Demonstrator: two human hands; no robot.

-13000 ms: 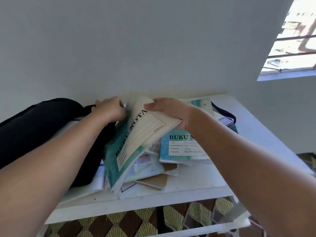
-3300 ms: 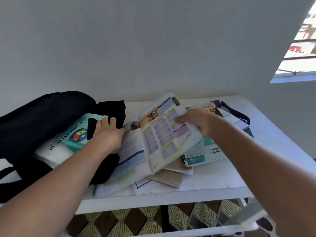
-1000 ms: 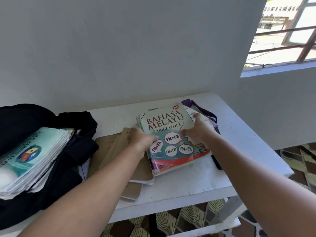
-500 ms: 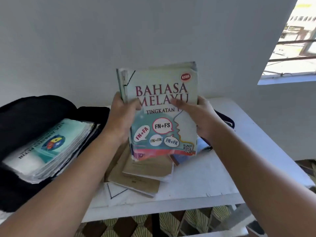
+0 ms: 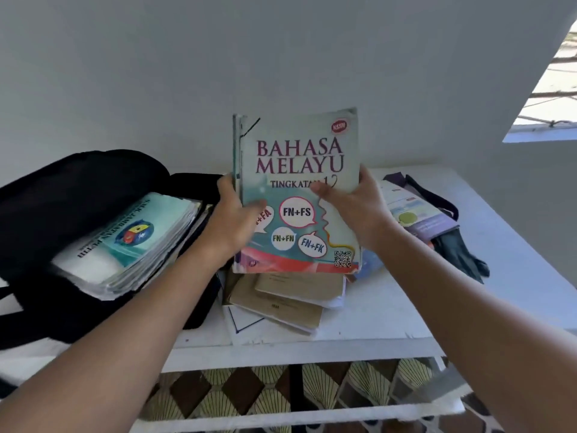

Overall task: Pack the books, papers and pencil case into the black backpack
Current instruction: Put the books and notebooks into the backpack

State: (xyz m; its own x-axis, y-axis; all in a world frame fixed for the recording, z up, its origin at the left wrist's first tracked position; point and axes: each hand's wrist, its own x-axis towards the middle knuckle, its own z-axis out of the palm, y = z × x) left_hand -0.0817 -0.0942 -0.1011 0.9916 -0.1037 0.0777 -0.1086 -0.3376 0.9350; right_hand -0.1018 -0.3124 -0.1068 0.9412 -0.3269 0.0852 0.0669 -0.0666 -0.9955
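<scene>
Packing looks about half done to me: a thick stack [image 5: 125, 242] already sits in the open backpack [image 5: 62, 189] at left, my left hand [image 5: 232, 220] and right hand [image 5: 352, 210] grip a textbook [image 5: 299, 170] upright over the tabletop [image 5: 390, 314], and brown notebooks [image 5: 287, 298] wait beneath.

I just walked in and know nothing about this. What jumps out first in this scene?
The Bahasa Melayu textbook stands upright at centre, gripped by the left hand and right hand above a heap of brown notebooks on the white table. To the left, the black backpack lies open with a stack of books already inside.
</scene>
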